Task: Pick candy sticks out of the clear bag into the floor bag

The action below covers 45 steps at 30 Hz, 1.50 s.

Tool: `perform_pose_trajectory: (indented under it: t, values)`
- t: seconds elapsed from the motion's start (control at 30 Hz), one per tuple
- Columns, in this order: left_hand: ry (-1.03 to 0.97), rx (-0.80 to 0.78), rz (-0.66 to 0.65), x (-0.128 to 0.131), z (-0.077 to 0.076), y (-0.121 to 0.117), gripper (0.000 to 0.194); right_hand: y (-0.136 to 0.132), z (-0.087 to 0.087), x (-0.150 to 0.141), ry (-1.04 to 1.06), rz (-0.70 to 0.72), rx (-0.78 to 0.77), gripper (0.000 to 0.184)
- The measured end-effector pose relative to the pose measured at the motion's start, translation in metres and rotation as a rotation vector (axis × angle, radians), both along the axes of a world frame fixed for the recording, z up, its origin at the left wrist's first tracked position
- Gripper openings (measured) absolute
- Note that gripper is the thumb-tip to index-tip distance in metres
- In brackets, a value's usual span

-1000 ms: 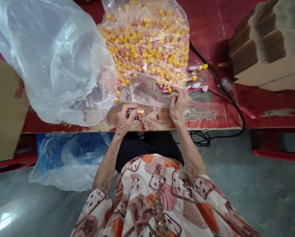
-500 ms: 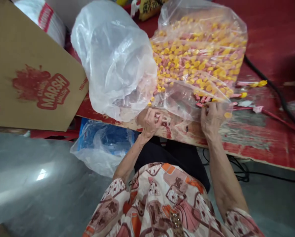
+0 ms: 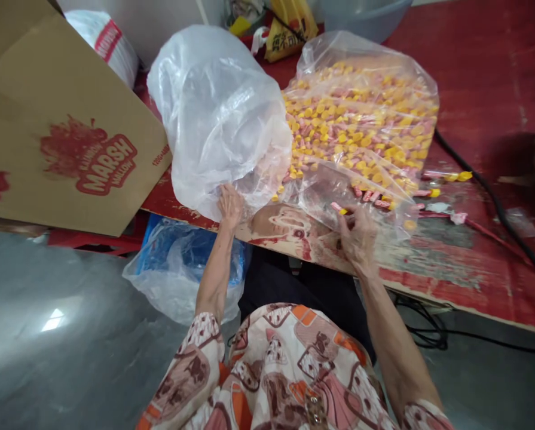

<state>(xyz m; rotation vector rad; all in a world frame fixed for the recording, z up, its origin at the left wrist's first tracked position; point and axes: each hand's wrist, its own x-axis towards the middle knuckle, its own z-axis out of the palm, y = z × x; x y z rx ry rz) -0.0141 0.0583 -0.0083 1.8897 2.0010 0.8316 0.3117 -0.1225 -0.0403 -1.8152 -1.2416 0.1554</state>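
**Two bare hands at a chipped red-painted wooden tabletop (image 3: 482,107), above a grey concrete floor (image 3: 70,370)**

A tan cardboard flap (image 3: 70,131) printed "Marsh Mallow" in red juts in at left; a black rubber cable (image 3: 491,203) snakes along the right. The open left hand (image 3: 230,206) presses a billowing thin clear plastic bag (image 3: 222,113). The right hand (image 3: 359,239) pinches a small pink tube with a yellow cap (image 3: 340,208) beside a glossy clear bag of such tubes (image 3: 361,113) lying on the tabletop.

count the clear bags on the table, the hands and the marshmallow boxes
clear plastic bags: 2 (one puffed up, one holding yellow-capped pink tubes)
hands: 2 (left hand, right hand)
marshmallow cardboard box: 1
total: 5
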Motion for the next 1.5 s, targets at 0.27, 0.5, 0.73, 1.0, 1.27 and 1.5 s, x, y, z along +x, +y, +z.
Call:
perform_pose_trajectory:
  t: [0.27, 0.5, 0.73, 1.0, 1.27, 1.5]
  values:
    - [-0.029, -0.057, -0.11, -0.012, -0.001, -0.004, 0.048, 0.003, 0.004, -0.011, 0.086, 0.049, 0.034, 0.042]
    - [-0.395, -0.1, -0.149, -0.004, 0.018, 0.013, 0.014, 0.007, 0.008, -0.009, 0.187, 0.052, -0.01, 0.054]
    - [-0.817, -0.424, -0.489, 0.036, 0.034, -0.034, 0.035, 0.02, 0.051, -0.039, 0.743, 0.234, 0.033, 0.051]
    - [-0.908, -0.622, -0.656, 0.075, 0.026, -0.066, 0.051, 0.023, 0.058, -0.037, 1.086, 0.354, -0.077, 0.068]
    - [-0.782, -0.516, -0.782, 0.106, 0.03, -0.099, 0.05, 0.051, 0.062, -0.041, 1.371, 0.265, -0.112, 0.081]
    - [-0.705, -0.441, -0.803, 0.11, 0.04, -0.098, 0.042, 0.048, 0.058, -0.049, 1.408, 0.186, -0.04, 0.075]
